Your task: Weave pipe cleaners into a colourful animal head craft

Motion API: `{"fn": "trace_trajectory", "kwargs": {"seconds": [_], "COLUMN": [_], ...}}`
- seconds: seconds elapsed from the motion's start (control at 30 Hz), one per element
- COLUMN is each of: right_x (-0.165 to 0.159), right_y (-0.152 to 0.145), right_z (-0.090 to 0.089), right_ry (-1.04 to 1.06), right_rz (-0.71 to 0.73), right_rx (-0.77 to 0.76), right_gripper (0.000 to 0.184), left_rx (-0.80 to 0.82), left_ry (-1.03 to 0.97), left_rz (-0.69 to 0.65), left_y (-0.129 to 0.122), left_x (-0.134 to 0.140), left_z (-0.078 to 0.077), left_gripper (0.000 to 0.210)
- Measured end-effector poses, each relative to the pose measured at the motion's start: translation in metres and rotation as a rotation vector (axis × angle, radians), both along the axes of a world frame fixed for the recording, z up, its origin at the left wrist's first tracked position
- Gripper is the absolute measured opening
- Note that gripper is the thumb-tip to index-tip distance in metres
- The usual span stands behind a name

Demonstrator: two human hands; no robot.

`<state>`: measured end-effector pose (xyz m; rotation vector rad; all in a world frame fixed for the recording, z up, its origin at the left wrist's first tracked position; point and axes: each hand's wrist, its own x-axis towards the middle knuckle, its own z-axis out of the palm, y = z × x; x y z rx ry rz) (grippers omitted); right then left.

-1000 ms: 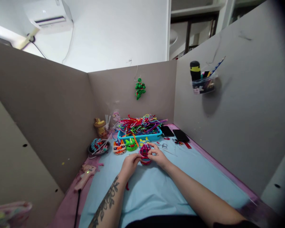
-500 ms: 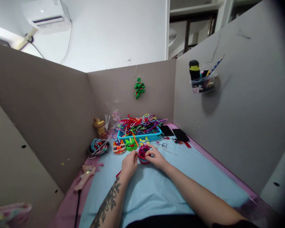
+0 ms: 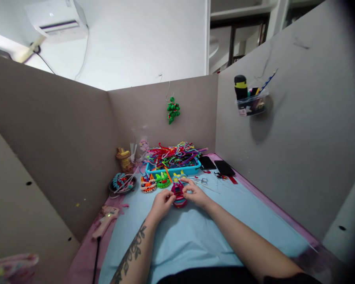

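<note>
Now that my left hand (image 3: 162, 202) has come in from just beside the pink ribbed piece (image 3: 180, 202), its finger and thumb pinch the left edge, so work there seems to be resuming. My right hand (image 3: 197, 196), partly curled, holds the right side; the piece sits between both, over the worktop (image 3: 189, 236).

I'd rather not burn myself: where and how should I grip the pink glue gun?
Take the pink glue gun by its slim handle, probably from the near side: that end, trailing the black cable, lies nearest you, the green-lit head farther off.
</note>
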<state>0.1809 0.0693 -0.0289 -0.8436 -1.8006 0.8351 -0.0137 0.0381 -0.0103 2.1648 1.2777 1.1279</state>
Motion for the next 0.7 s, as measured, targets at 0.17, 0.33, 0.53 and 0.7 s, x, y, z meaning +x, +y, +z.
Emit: {"fn": "trace_trajectory", "kwargs": {"seconds": [0.17, 0.33, 0.53, 0.7], "right_x": [-0.004, -0.009, -0.010, -0.008], "right_y": [-0.007, -0.006, 0.001, -0.002], "right_z": [0.005, 0.003, -0.005, -0.004], "right_ry": [0.007, 0.094, 0.190, 0.028], "right_rz": [-0.030, -0.055, -0.109, -0.112], "right_rx": [0.018, 0.003, -0.069, -0.022], "right_gripper": [0.019, 0.024, 0.025, 0.020], "left_rx": [0.076, 0.092, 0.089, 0.100], "left_ry": [0.073, 0.103, 0.088, 0.067], "left_rz": [0.052, 0.059, 0.078, 0.092], "left_y": [-0.004, -0.007, -0.007, -0.006], "left_x": [0.005, 0.009, 0.012, 0.013], "left_z": [0.001, 0.001, 0.001, -0.003], "left_gripper": [0.021, 0.019, 0.018, 0.019]}}
